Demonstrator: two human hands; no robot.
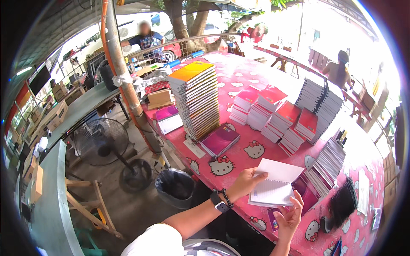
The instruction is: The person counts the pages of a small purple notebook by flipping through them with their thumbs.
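Over the near edge of the pink table, my left hand (247,186) pinches an opened block of white lined pages (271,193), its thumb on top at the left side. The upper leaf is tilted up and no spiral shows on the block. My right hand (289,216) is by the block's lower right corner, fingers curved and the thumb apart, gripping nothing. Its fingertips are close to the paper edge; whether they touch it I cannot tell. Beyond the block lie a purple-covered notebook (304,187) and a leaning row of spiral notebooks (326,164).
A tall stack of spiral notebooks (198,104) stands at the table's far left, with a purple notebook (220,141) before it. Red-covered page blocks (273,100) are piled at the back. Black binding coils (344,202) lie right. A lined bin (174,187) and fan (102,143) stand left.
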